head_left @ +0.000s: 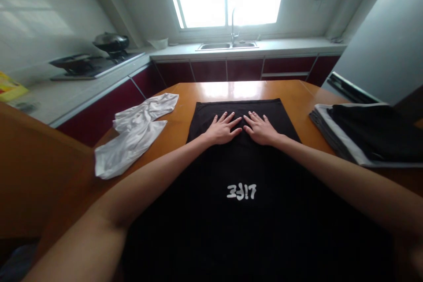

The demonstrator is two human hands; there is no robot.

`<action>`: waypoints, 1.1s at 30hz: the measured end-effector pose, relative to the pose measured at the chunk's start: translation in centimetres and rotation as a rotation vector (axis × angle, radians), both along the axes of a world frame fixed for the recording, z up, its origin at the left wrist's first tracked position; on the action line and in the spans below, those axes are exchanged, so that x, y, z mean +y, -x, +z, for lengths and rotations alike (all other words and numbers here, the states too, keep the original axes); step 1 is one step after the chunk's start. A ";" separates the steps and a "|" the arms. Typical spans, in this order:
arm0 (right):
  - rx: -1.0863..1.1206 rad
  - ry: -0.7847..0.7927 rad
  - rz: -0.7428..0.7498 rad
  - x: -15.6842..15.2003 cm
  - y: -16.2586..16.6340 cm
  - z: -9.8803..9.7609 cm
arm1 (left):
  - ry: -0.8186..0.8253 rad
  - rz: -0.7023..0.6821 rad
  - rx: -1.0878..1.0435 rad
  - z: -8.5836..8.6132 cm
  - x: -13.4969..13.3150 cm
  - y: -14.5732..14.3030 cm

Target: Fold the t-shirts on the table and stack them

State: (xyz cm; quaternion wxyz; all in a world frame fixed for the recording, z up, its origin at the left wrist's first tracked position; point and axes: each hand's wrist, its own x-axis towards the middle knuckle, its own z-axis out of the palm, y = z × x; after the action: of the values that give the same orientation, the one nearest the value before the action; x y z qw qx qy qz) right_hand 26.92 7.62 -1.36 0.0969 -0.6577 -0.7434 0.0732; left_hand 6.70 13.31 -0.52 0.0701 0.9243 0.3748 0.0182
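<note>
A black T-shirt (238, 211) with white lettering lies spread flat on the wooden table (297, 97), reaching from my body to the table's far part. My left hand (223, 128) rests flat on the shirt's far half, fingers spread. My right hand (261, 128) lies flat beside it, fingers spread, its fingertips almost meeting those of the left. Neither hand holds anything.
A crumpled white garment (135, 136) lies at the table's left edge. A stack of folded dark and grey clothes (366, 134) sits at the right. Beyond the table are a counter with a stove and wok (110, 43) and a sink (228, 46) under a bright window.
</note>
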 end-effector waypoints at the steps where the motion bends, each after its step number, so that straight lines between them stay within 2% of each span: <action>1: 0.003 0.003 -0.007 -0.4 0.1 0.0 | -0.009 -0.003 -0.011 0.1 -0.2 0.0; 3: 0.011 -0.022 -0.016 -0.9 0.1 0.2 | -0.030 -0.026 -0.032 0.3 -0.7 0.2; 8: -0.015 -0.014 0.073 -2.8 0.0 0.5 | 0.016 -0.055 -0.013 0.8 -2.3 0.5; 11: -0.004 -0.069 0.077 -5.0 0.4 0.9 | -0.042 -0.053 -0.083 1.4 -4.2 1.0; 16: 0.020 -0.065 0.128 -12.1 1.7 1.6 | 0.004 -0.122 -0.085 2.5 -10.9 4.0; 20: 0.028 -0.014 0.207 -18.7 2.7 1.1 | 0.071 -0.156 -0.040 2.2 -17.0 7.3; 23: 0.048 -0.035 0.202 -21.9 3.3 0.9 | 0.075 -0.166 -0.030 2.1 -20.2 8.9; 26: 0.078 -0.066 0.209 -24.2 4.0 1.1 | -0.011 -0.123 -0.102 2.6 -22.6 9.8; 28: 0.087 -0.054 0.229 -25.6 4.5 1.0 | -0.015 -0.088 -0.121 2.7 -24.0 10.4; 30: 0.091 -0.040 0.229 -26.8 4.8 0.8 | 0.060 -0.097 -0.098 2.6 -24.8 11.1; 33: 0.119 -0.087 0.191 -27.8 5.2 0.8 | 0.145 -0.102 -0.187 2.6 -23.6 12.1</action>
State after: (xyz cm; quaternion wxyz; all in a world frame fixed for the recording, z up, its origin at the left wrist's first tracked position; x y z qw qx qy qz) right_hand 21.67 -20.18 -0.57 0.1619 -0.5736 -0.7981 0.0887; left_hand -5.41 -10.30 2.04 0.1725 0.9289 0.3195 0.0736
